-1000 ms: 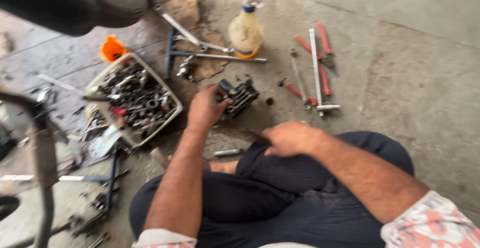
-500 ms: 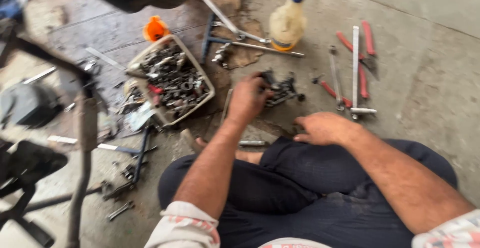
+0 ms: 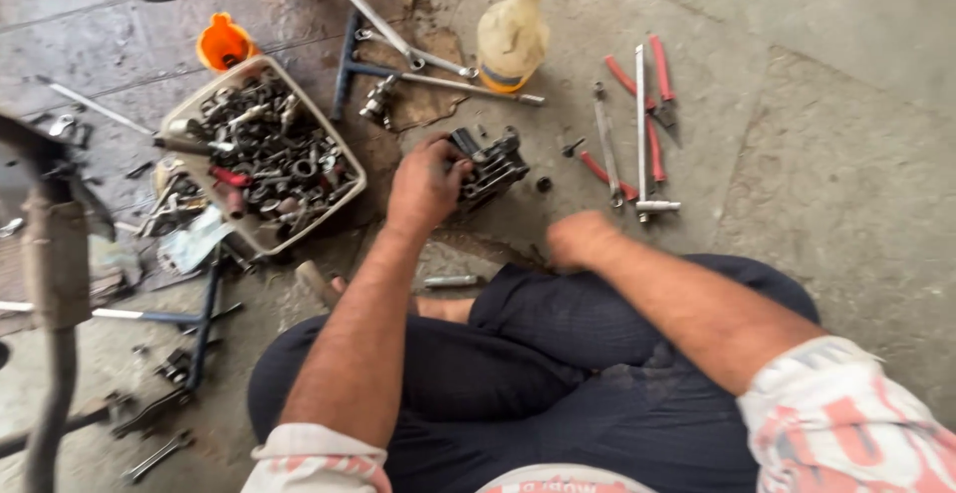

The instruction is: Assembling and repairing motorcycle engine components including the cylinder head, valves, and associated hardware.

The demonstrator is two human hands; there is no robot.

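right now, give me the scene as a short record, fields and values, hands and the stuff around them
setting: concrete floor, person sitting cross-legged
left hand: left hand grips a dark metal engine part resting on the floor
right hand: right hand closed near the knee; whether it holds anything cannot be told
left of the part: tray of metal parts, orange funnel behind it
beyond the part: spray bottle, long wrench
right of the part: red-handled pliers, T-handle wrench
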